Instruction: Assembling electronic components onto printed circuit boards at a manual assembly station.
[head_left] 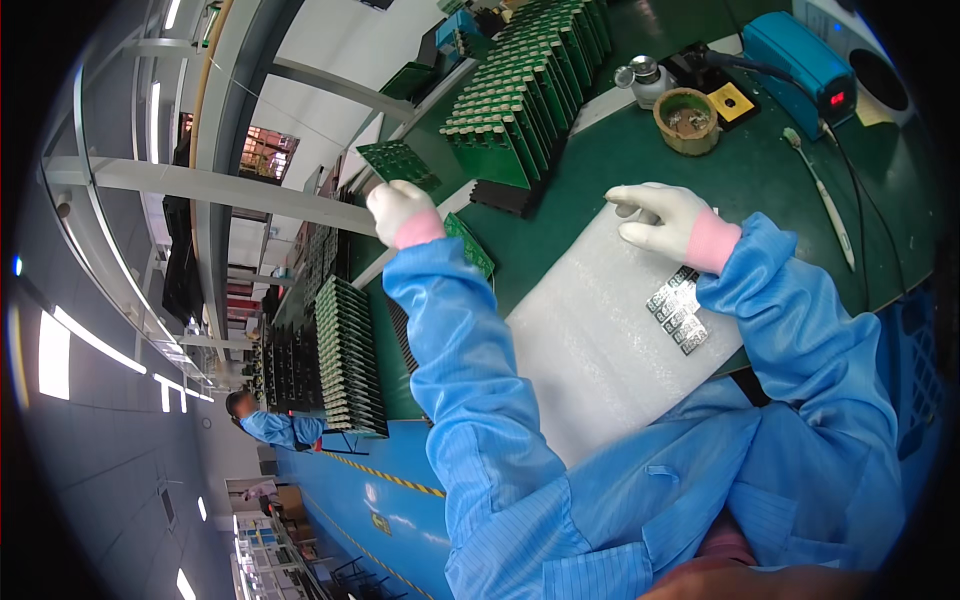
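My left hand [403,213], in a white glove with a pink cuff, is closed beside the lower edge of a green circuit board [393,160]. Whether its fingers grip that board is hard to make out. Another green board [470,246] shows partly behind my left wrist. My right hand [668,222], gloved alike, hovers at the far edge of a white padded sheet [590,340], thumb and fingers apart. On the sheet, beside my right cuff, lie several small black-and-white printed pieces [677,312], partly hidden by the sleeve.
Upright green boards [520,100] stand in a long row at the back, with another row [347,355] to the left. At the right are a round pot [687,121], a metal-topped bottle [645,82], a blue soldering station [798,65] and a white brush [822,200]. A person [272,425] sits far left.
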